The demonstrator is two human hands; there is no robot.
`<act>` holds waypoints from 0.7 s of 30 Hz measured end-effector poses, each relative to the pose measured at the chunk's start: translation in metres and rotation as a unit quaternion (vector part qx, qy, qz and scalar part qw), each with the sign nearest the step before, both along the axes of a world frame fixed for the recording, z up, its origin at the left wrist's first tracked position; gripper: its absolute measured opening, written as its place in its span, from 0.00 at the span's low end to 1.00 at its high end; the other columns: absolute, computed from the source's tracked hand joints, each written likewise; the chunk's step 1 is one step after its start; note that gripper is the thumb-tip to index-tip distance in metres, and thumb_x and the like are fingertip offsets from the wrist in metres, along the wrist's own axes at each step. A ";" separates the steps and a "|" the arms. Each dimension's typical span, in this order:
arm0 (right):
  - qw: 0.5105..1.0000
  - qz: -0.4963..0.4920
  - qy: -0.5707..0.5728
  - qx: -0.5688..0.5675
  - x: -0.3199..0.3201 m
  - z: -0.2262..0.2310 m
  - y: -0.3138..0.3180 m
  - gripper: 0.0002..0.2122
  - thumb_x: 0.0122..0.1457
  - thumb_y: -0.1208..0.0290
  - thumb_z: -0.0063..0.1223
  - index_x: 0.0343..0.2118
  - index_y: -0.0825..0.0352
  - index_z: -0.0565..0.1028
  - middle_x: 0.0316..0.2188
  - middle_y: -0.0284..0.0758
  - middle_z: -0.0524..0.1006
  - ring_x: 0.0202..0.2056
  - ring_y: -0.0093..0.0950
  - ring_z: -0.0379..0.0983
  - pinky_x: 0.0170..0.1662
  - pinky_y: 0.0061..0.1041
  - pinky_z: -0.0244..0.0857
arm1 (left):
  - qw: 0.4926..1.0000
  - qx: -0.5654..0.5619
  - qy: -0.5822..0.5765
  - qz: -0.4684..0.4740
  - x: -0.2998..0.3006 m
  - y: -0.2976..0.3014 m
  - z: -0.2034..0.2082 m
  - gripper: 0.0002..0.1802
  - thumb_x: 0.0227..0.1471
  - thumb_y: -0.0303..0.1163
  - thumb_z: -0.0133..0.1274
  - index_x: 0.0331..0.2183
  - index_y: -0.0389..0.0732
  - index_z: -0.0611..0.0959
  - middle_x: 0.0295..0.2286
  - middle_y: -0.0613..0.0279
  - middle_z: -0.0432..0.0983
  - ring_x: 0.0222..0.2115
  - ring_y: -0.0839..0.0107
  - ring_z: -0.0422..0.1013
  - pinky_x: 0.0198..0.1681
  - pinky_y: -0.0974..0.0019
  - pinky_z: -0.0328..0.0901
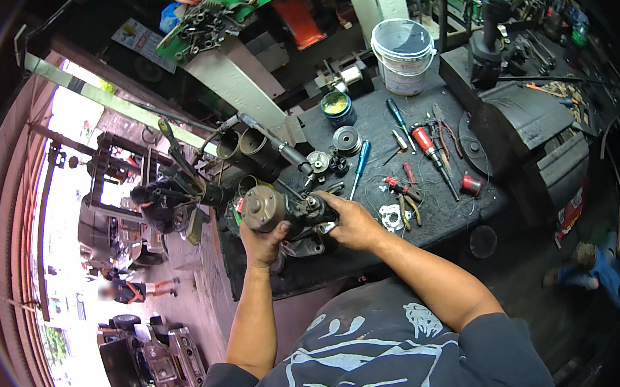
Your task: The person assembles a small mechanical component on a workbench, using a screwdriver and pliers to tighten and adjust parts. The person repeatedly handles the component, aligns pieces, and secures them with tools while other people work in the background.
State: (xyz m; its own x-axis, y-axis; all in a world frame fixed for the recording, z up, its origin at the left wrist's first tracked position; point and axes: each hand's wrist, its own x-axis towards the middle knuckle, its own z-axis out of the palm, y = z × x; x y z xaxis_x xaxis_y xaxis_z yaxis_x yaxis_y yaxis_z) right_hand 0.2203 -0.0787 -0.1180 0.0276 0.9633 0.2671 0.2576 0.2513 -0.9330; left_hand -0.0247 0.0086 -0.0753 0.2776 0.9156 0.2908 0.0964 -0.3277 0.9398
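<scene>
Over the near left edge of the bench I hold a starter motor, its round brownish end cap facing up and left. My left hand is closed around the brown body from below, thumb across the near side. The fingers of my right hand wrap the darker right end, beside a small bolt-like terminal; its fingertips are partly hidden. Just beyond lie a silver round part, a grooved pulley and a blue-handled screwdriver. A pale metal bracket rests to the right of my right hand.
A white bucket and an open tub of yellow grease stand at the back. Pliers, a red tool and cutters lie on the right, before a large vise. Other people are in the background.
</scene>
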 end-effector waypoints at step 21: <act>0.967 -0.077 0.017 -0.241 -0.024 0.037 -0.049 0.24 0.71 0.51 0.64 0.43 0.75 0.84 0.28 0.52 0.84 0.33 0.46 0.85 0.42 0.46 0.74 | 0.923 -0.201 0.324 0.052 0.022 -0.010 0.035 0.43 0.60 0.68 0.64 0.45 0.30 0.92 0.37 0.46 0.90 0.39 0.59 0.85 0.50 0.56 0.74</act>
